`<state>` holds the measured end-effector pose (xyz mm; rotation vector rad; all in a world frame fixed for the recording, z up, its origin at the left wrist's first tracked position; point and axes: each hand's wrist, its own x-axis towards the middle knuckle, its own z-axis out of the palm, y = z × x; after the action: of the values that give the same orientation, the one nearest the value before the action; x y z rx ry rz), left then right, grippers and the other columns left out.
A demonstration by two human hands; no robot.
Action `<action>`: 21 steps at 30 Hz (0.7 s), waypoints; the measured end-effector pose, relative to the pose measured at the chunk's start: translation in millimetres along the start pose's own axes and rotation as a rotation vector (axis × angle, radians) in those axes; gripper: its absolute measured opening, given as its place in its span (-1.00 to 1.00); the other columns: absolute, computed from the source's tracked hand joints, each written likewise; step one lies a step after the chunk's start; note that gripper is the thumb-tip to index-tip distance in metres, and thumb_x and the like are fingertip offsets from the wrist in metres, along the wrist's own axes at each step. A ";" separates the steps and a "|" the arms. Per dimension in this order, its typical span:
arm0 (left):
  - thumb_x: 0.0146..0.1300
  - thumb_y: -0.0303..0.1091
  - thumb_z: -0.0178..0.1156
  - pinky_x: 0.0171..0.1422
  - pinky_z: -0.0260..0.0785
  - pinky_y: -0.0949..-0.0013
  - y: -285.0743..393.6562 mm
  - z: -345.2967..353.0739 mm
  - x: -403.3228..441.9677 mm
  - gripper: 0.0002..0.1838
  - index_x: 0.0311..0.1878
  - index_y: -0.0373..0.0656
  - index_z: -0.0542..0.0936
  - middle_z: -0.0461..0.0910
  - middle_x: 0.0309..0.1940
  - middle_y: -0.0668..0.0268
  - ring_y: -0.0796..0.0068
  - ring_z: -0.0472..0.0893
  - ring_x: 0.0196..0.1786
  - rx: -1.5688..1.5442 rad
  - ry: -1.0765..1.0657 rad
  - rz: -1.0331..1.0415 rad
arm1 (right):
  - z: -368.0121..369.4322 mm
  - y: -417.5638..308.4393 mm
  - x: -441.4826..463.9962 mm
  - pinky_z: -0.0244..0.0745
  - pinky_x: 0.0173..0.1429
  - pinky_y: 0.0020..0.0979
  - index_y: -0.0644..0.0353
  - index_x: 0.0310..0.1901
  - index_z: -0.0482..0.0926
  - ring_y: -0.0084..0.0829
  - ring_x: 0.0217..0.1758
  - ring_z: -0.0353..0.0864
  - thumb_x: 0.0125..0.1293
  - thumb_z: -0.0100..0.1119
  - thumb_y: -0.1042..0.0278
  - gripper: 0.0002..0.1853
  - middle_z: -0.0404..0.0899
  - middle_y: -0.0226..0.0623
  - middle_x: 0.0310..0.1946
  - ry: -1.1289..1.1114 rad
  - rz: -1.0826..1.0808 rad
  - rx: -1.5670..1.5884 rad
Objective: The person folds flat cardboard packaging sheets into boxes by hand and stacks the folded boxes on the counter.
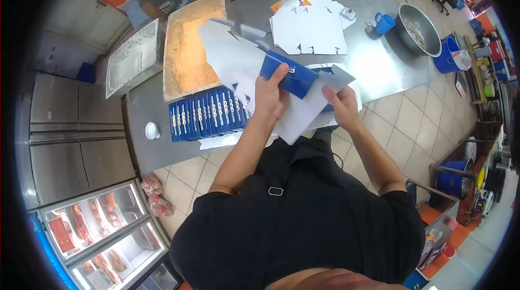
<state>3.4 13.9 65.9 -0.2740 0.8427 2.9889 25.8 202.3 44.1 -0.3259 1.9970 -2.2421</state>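
A blue and white cardboard piece (290,76), partly folded, is held above the near edge of the metal table. My left hand (271,94) is closed on it, the thumb pressed on its blue face. At its right part, my right hand (343,107) pinches a white flap. To the left of the hands stands a row of blue boxes (208,114) packed side by side. Beyond the hands lies a stack of flat white cardboard sheets (309,27).
A tub of orange powder (189,46) and a grey tub (134,60) stand at the left. A small white cup (152,131) is near the left edge. A blue mug (384,23) and a large metal bowl (418,30) stand at the right. People's legs show beyond the table.
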 end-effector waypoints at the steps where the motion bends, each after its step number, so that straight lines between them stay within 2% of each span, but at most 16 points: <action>1: 0.24 -0.44 0.34 -0.04 0.51 0.41 0.3 4.5 -0.5 -0.78 -0.09 -0.23 0.55 0.63 -0.23 0.32 0.51 0.63 -0.21 0.109 0.075 0.052 | 5.8 -0.4 -2.2 0.46 0.07 -0.48 0.24 0.20 0.45 -0.52 -0.01 0.54 0.36 0.17 0.42 -0.61 0.60 -0.34 -0.04 -0.006 0.011 -0.013; 2: 0.21 -0.42 0.37 -0.07 0.50 0.42 -1.3 6.3 -0.8 -0.77 -0.12 -0.22 0.56 0.62 -0.26 0.33 0.53 0.61 -0.25 0.218 0.154 0.104 | 8.6 -0.1 -5.3 0.46 0.09 -0.47 0.22 0.31 0.37 -0.51 0.03 0.52 0.36 0.18 0.40 -0.50 0.55 -0.31 0.04 -0.015 0.025 -0.026; 3: 0.24 -0.30 0.37 -0.17 0.51 0.43 -9.3 2.4 4.5 -0.77 -0.18 -0.21 0.56 0.60 -0.33 0.36 0.56 0.60 -0.33 0.296 0.192 0.214 | 8.9 0.6 -8.5 0.46 0.09 -0.47 0.22 0.31 0.37 -0.51 0.03 0.52 0.36 0.18 0.40 -0.50 0.55 -0.31 0.04 -0.017 0.032 -0.025; 4: 0.24 -0.30 0.37 -0.17 0.51 0.43 -14.6 -3.7 7.8 -0.77 -0.18 -0.21 0.56 0.60 -0.33 0.36 0.56 0.60 -0.33 0.295 0.200 0.212 | 9.1 1.3 -11.3 0.49 0.11 -0.43 0.21 0.36 0.28 -0.47 0.07 0.51 0.35 0.19 0.39 -0.43 0.52 -0.29 0.08 -0.105 0.106 0.040; 6: 0.29 -0.14 0.32 -0.18 0.55 0.37 -22.1 -15.4 13.5 -0.62 -0.03 -0.22 0.49 0.57 -0.25 0.32 0.48 0.62 -0.26 0.200 0.242 0.155 | 8.6 2.6 -12.0 0.54 0.13 -0.34 0.17 0.47 0.12 -0.40 0.16 0.49 0.33 0.23 0.35 -0.27 0.45 -0.25 0.16 -0.281 0.246 0.171; 7: 0.30 -0.06 0.29 -0.21 0.55 0.36 -21.7 -21.3 14.3 -0.58 -0.04 -0.23 0.49 0.57 -0.26 0.31 0.47 0.62 -0.27 0.103 0.242 0.093 | 1.4 15.4 -11.2 0.59 0.13 -0.22 0.16 0.49 0.04 -0.31 0.21 0.48 0.36 0.21 0.21 -0.23 0.41 -0.21 0.20 -0.404 0.207 0.151; 8: 0.30 -0.06 0.29 -0.21 0.55 0.36 -24.9 -24.8 15.9 -0.58 -0.04 -0.23 0.49 0.57 -0.26 0.31 0.47 0.62 -0.27 0.105 0.242 0.090 | -2.6 28.8 -12.0 0.59 0.13 -0.22 0.16 0.49 0.04 -0.31 0.21 0.48 0.36 0.21 0.21 -0.23 0.41 -0.21 0.20 -0.402 0.207 0.152; 9: 0.32 -0.11 0.28 -0.27 0.54 0.40 -27.7 -25.2 17.7 -0.64 -0.11 -0.23 0.52 0.57 -0.32 0.33 0.51 0.61 -0.35 0.082 0.264 0.098 | -2.4 33.8 -12.0 0.58 0.15 -0.14 0.16 0.49 0.03 -0.25 0.23 0.48 0.36 0.17 0.04 -0.19 0.37 -0.18 0.24 -0.418 0.221 0.302; 11: 0.33 -0.16 0.28 -0.33 0.53 0.44 -33.2 -26.0 17.7 -0.70 -0.18 -0.24 0.54 0.58 -0.38 0.35 0.55 0.60 -0.42 0.062 0.291 0.105 | -4.0 41.1 -14.6 0.56 0.17 -0.06 0.17 0.49 0.01 -0.20 0.25 0.47 0.36 0.13 -0.12 -0.15 0.34 -0.15 0.28 -0.432 0.237 0.456; 13: 0.25 -0.16 0.36 -0.33 0.50 0.45 -33.2 -19.7 14.5 -0.67 -0.18 -0.27 0.58 0.60 -0.39 0.34 0.58 0.60 -0.41 0.198 0.206 0.133 | -1.4 36.8 -14.8 0.50 0.20 0.13 0.17 0.50 -0.04 -0.11 0.33 0.40 0.21 -0.04 -0.52 0.06 0.26 -0.11 0.35 -0.386 0.269 0.523; 14: 0.25 -0.16 0.36 -0.33 0.50 0.45 -30.5 -21.4 15.6 -0.67 -0.18 -0.27 0.58 0.60 -0.39 0.34 0.58 0.60 -0.41 0.199 0.210 0.134 | -4.6 36.9 -13.2 0.50 0.20 0.13 0.17 0.50 -0.04 -0.11 0.33 0.40 0.21 -0.04 -0.52 0.06 0.26 -0.11 0.35 -0.387 0.272 0.524; 16: 0.13 -0.17 0.46 -0.33 0.47 0.46 -19.0 -23.1 16.6 -0.65 -0.23 -0.27 0.62 0.62 -0.41 0.34 0.59 0.59 -0.41 0.731 0.131 0.114 | -20.5 39.2 -5.4 0.38 0.26 0.22 0.20 0.51 -0.07 -0.09 0.39 0.31 0.06 -0.20 -0.71 0.22 0.19 -0.07 0.40 -0.458 0.340 0.589; 17: 0.04 -0.16 0.51 -0.34 0.44 0.47 -14.9 -19.0 13.6 -0.63 -0.32 -0.27 0.63 0.63 -0.46 0.34 0.59 0.58 -0.44 0.753 0.107 0.069 | -28.0 41.3 -1.0 0.35 0.31 0.11 0.25 0.50 -0.04 -0.10 0.40 0.30 0.02 -0.26 -0.75 0.26 0.20 -0.06 0.39 -0.506 0.348 0.618; 18: 0.04 -0.16 0.51 -0.34 0.44 0.47 -8.4 -12.6 9.9 -0.63 -0.32 -0.27 0.63 0.63 -0.46 0.34 0.59 0.58 -0.44 0.754 0.109 0.068 | -35.7 43.3 5.5 0.31 0.35 0.00 0.29 0.49 -0.02 -0.11 0.41 0.28 -0.02 -0.32 -0.80 0.31 0.21 -0.05 0.38 -0.553 0.352 0.645; 20: 0.09 -0.17 0.46 -0.34 0.38 0.50 0.4 -5.4 5.1 -0.67 -0.25 -0.24 0.67 0.63 -0.43 0.35 0.62 0.55 -0.40 1.096 -0.012 -0.078 | -48.7 36.8 21.7 0.40 0.30 -0.22 0.29 0.47 0.07 -0.28 0.27 0.43 0.20 -0.10 -0.58 0.10 0.38 -0.13 0.26 -0.670 0.399 0.637; 21: 0.09 -0.14 0.46 -0.33 0.37 0.51 -4.3 -11.3 5.9 -0.65 -0.26 -0.25 0.68 0.63 -0.45 0.34 0.63 0.54 -0.42 1.125 -0.090 -0.049 | -44.8 26.0 25.0 0.40 0.30 -0.22 0.29 0.47 0.07 -0.28 0.27 0.43 0.20 -0.10 -0.58 0.10 0.38 -0.13 0.26 -0.668 0.399 0.636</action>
<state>-0.2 11.6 53.2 -0.0986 2.1895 1.9889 -10.5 236.6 15.6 -0.4648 0.8787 -1.9989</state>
